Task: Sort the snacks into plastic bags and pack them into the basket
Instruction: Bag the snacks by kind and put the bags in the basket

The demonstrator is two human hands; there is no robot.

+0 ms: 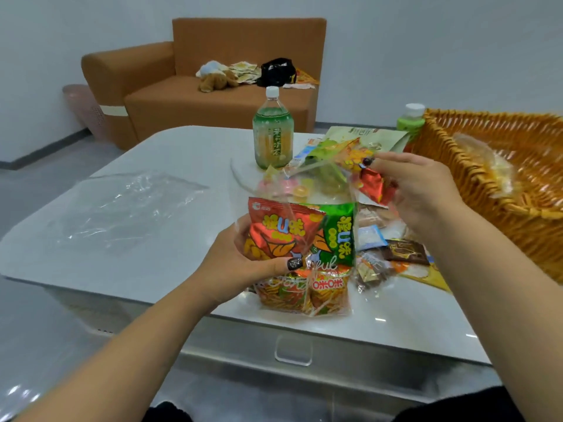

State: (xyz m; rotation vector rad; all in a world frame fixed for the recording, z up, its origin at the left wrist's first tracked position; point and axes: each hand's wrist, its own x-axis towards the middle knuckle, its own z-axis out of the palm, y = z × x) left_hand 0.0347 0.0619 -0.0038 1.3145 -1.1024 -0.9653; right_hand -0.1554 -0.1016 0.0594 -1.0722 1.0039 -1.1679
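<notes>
My left hand [243,263] grips a clear plastic bag [304,239] by its lower left side. Inside the bag are a red snack packet [277,229], a green snack packet [341,236] and two orange packets [304,290] at the bottom. My right hand [417,193] holds the bag's upper rim together with a small red packet [373,185]. More small snacks [393,257] lie loose on the table under my right arm. The orange woven basket [475,178] stands at the right, with a filled clear bag [487,166] inside.
A flat empty plastic bag [122,208] lies on the white table [182,153] at the left. A green tea bottle [272,132] stands behind the snacks, a second bottle [411,120] beside the basket. A brown sofa [198,86] is at the back.
</notes>
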